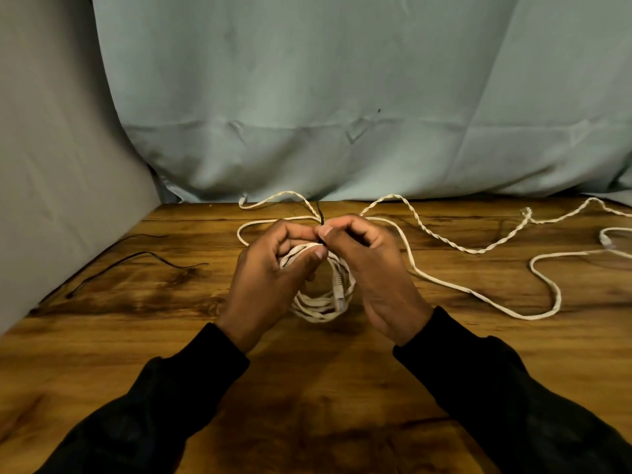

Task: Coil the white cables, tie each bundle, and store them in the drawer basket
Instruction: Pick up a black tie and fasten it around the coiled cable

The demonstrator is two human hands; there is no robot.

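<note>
Coils of white cable (316, 302) formed a round bundle at the centre of the frame, held between both hands just above the wooden table (136, 336). Part of the bundle was hidden behind the left hand (270, 278), so the number of loops could not be counted. A pale plug (338, 292) hung inside the ring, its shape hard to make out. At the top of the bundle a thin black tie (319, 213) stuck upward; most of it was covered by the fingers, and whether it was already knotted could not be told.

The left hand was curled around the left side of the coil, with the thumb pressed across the top strands. The right hand (372, 268) pinched the black tie between thumb and forefinger, while its other fingers were bent inward. Both wrists came out of black sleeves (513, 405) that rose from the lower corners and were cut off by the bottom edge.

Behind the hands, loose white cable (478, 292) lay in wide curves toward the right of the frame; some lengths looked twisted like rope, others smooth. It ran out of the frame at the right edge. At the left of the frame two thin black ties (136, 254) lay on the glossy, dark-grained wood. Pale blue-green cloth (342, 97) with soft creases hung behind the table, and grey cloth (51, 165) covered the upper left.
</note>
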